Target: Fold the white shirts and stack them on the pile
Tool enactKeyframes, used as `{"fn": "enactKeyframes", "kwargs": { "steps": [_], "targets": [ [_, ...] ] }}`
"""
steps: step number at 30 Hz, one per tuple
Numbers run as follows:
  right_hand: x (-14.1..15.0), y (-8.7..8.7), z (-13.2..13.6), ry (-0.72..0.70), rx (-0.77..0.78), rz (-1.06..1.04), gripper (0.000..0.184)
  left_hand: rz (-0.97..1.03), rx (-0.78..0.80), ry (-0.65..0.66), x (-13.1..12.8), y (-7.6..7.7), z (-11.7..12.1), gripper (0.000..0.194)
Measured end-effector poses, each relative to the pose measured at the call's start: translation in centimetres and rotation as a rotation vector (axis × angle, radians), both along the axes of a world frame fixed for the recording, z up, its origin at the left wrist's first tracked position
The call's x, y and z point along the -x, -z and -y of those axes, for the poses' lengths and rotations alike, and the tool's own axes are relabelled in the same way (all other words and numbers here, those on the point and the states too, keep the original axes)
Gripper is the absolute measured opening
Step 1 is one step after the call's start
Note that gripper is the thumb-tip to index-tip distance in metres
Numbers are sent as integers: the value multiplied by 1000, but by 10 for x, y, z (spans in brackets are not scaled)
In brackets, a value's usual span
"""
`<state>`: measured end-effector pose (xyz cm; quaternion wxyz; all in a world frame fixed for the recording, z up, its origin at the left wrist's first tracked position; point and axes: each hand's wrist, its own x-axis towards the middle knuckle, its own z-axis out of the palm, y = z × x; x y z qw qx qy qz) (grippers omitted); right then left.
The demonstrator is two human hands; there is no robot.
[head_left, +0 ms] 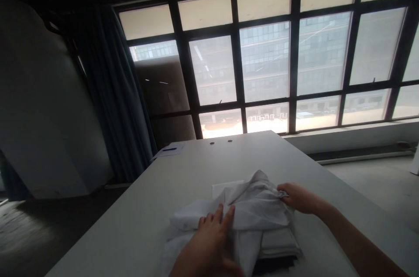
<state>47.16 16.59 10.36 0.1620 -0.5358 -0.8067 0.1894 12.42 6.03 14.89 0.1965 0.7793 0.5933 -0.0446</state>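
Note:
A thin white cloth (258, 203) lies crumpled on the table, its upper part raised into a peak. My right hand (297, 197) pinches the cloth's right edge between closed fingers. On its left part rests my left hand (211, 240), palm down with the fingers spread. Beneath the loose cloth, at its lower right, folded white fabric (279, 242) forms a layered stack. Something black (275, 265) shows at the bottom under that stack; its kind is unclear. The cloth's lower left portion is blurred and partly hidden by my left hand.
The long white table (137, 220) stretches toward the windows (265, 63). At its far left corner, a blue pen (169, 149) lies on paper (175, 152). Two round holes sit near the far edge. A dark blue curtain (121, 107) hangs at left.

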Motion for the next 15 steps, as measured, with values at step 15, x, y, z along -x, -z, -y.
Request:
{"fn": "enactKeyframes", "kwargs": {
  "steps": [15],
  "targets": [
    [23,-81,137,167,-588,-968,36,266,-417,112,-37,22,-14,115]
  ]
}}
